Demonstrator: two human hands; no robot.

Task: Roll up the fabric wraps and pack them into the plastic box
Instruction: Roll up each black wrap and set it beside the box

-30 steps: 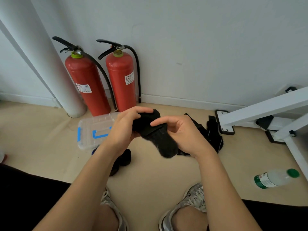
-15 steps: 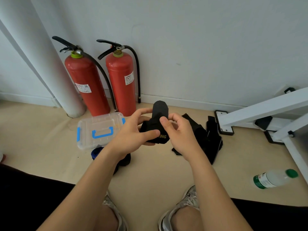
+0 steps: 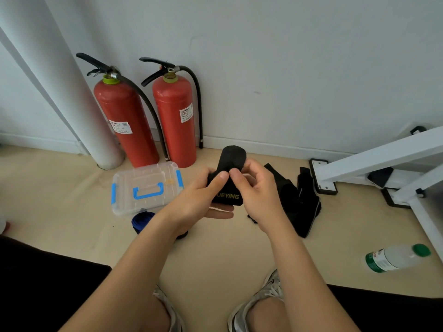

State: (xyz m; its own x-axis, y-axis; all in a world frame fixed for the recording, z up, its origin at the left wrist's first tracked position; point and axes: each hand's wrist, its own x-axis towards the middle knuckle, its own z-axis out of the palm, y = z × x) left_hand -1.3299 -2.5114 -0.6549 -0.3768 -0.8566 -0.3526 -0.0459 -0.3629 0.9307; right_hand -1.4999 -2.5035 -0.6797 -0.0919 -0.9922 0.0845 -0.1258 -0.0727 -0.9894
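Both hands hold a black fabric wrap (image 3: 229, 188) with gold lettering above the floor. My left hand (image 3: 199, 202) grips it from the left, thumb on top and fingers underneath. My right hand (image 3: 260, 195) pinches it from the right, and its rounded end sticks up behind my thumbs. More black wraps (image 3: 299, 202) lie in a loose heap on the floor to the right. A blue rolled wrap (image 3: 141, 221) sits under my left forearm. The clear plastic box (image 3: 146, 188), with blue latches and handle, stands closed on the floor to the left.
Two red fire extinguishers (image 3: 175, 116) and a white pillar (image 3: 72, 92) stand against the wall behind the box. A white metal frame (image 3: 383, 159) reaches in from the right. A plastic bottle (image 3: 398, 257) lies at the lower right. My shoes (image 3: 259, 300) are at the bottom.
The wrap's loose end, hanging down a second ago, has been turned upward and now stands behind my thumbs. Both hands have shifted slightly forward and closer together around the wrap.
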